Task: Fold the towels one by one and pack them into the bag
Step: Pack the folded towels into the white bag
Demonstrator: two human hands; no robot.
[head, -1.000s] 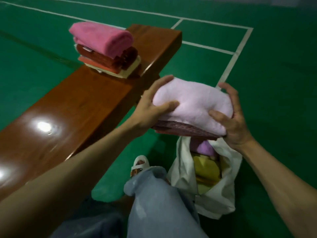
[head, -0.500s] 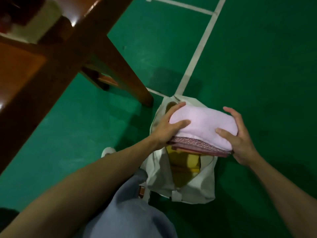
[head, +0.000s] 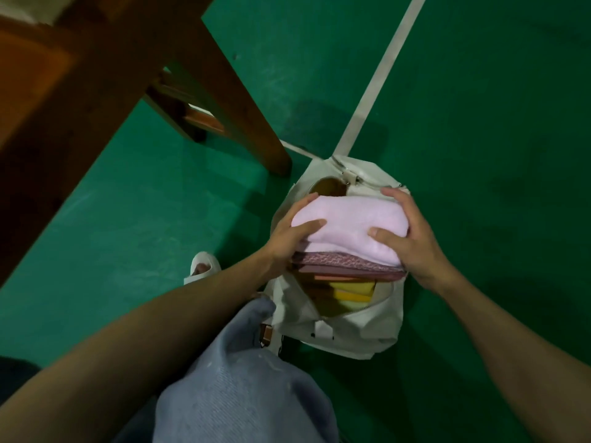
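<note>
**Fingers (head: 311,224) lowered the folded towels to the bag's mouth**

Head view: the left hand (head: 287,239) and right hand (head: 414,243) each curled round one end of the stack, thumbs pressed on top. A second earlier the stack had been held well above the white canvas bag (head: 345,338). It had since come down and sat directly over the bag's open mouth, though I could not tell whether it touched the rim. I judged that only the push inside and the release remained.

Counted:
- two hands
- one bag
- two gripped towels, a pale pink towel (head: 348,219) on a patterned mauve towel (head: 348,262)
- at least two yellow towels (head: 353,292) inside the bag
- one orange edge (head: 323,278) that I could assign to neither group
- one bench leg (head: 230,91) beyond the bag
- one sandal (head: 201,271) beside the bag
</note>
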